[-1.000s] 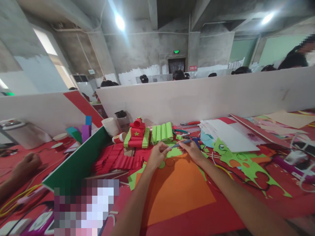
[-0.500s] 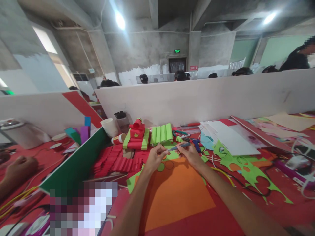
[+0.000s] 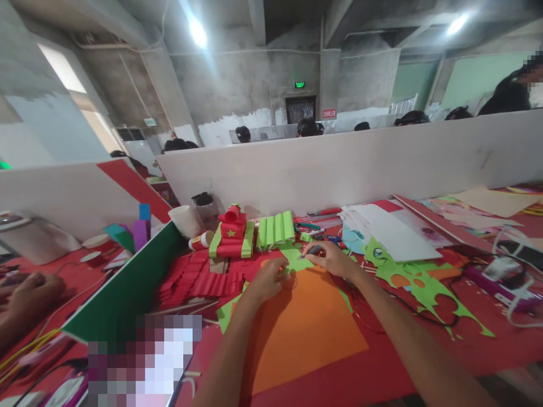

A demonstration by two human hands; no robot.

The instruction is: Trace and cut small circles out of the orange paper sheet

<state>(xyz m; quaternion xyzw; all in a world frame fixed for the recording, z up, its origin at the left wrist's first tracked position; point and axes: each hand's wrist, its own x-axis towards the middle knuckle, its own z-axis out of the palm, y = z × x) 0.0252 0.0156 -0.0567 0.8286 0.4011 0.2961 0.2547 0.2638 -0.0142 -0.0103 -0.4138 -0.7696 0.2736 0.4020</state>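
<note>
My right hand point(image 3: 333, 259) is closed around a grey-blue pen point(image 3: 314, 250), held above the far edge of an orange sheet point(image 3: 309, 333). At the sheet's far left corner is my left hand point(image 3: 271, 278), its fingers curled low over the paper; what lies under the fingertips is hidden. A round outline shows on the orange sheet beside these fingertips. Beyond both hands lies a piece of light green paper point(image 3: 296, 260), partly over the sheet's far edge.
Folded red paper strips point(image 3: 199, 277), a red and green paper model point(image 3: 231, 234) and a pleated green piece point(image 3: 275, 229) stand behind left. A green board point(image 3: 127, 282) edges the left side. Cut green scraps point(image 3: 416, 282) lie right. Another person's hand point(image 3: 36, 294) is far left.
My left hand has let go of the pen's tip and come down onto the orange sheet. My right hand keeps the pen, now tilted and farther right. The camera view has shifted slightly.
</note>
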